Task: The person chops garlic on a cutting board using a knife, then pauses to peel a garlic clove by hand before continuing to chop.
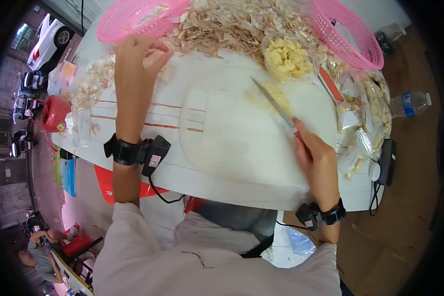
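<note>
My right hand (314,157) is closed round the handle of a knife (276,103). Its blade lies over chopped garlic (280,96) on the white cutting board (241,143). My left hand (139,58) is raised at the left, beside a pink basket (128,27) and above some loose peels. Its thumb and fingertips curl together in a pinch; whatever is between them I cannot make out. Just behind the board stands a clear tub of peeled garlic cloves (287,55). An orange-red strip-shaped object (330,85) lies right of the tub.
Dry garlic skins (227,24) heap across the back of the table. Another pink basket (348,37) stands back right, with bagged garlic (372,98) and a water bottle (410,104) nearby. Cables hang from both wrist straps. A person (39,256) sits at lower left.
</note>
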Tool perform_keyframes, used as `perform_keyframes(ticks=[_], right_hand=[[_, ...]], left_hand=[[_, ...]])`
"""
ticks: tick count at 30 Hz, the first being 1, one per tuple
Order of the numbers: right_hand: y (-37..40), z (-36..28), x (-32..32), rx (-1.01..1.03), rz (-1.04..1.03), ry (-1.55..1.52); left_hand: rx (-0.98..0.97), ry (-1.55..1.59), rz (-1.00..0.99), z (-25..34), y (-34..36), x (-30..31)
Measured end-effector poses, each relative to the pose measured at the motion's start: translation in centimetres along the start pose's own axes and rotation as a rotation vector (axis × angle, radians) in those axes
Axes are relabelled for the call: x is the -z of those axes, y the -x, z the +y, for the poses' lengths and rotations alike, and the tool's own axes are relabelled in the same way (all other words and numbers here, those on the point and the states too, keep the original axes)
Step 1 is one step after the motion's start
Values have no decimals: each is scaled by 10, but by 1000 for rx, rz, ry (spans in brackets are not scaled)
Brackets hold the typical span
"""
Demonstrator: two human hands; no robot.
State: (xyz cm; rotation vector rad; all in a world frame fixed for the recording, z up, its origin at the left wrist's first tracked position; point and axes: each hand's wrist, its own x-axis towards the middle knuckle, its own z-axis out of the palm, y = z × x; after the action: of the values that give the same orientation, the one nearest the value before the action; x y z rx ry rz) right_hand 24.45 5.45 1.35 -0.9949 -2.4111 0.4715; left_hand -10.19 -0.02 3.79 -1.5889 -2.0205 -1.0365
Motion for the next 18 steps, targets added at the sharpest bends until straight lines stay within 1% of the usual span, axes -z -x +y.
perform_keyframes(ticks=[2,3,5,6,9,10,12,13,16,18], right_hand=[[0,-2,1,0,54,-26],[0,0,0,-4,81,-36],[1,4,-1,-1,-39,64],[1,4,-2,-10,-24,53],[1,4,-2,-23,22,0],[1,5,-2,-20,6,8],[3,7,-2,-20,-11,13],[4,8,-3,-6,-33,21],[5,8,-3,16,-58,22],[4,6,-2,20,-63,18]], left_hand=[[-2,6,-153,-9,6,0],[-30,-2,-149,-9,5,1],[-15,-73,-292,-1,10,6],[30,-52,-347,2,11,7],[-54,-135,-344,9,14,18],[-64,-137,-352,12,16,20],[-116,-303,-427,16,21,25],[-119,-306,-429,19,26,26],[-156,-495,-520,14,50,18],[-196,-550,-500,10,55,14]])
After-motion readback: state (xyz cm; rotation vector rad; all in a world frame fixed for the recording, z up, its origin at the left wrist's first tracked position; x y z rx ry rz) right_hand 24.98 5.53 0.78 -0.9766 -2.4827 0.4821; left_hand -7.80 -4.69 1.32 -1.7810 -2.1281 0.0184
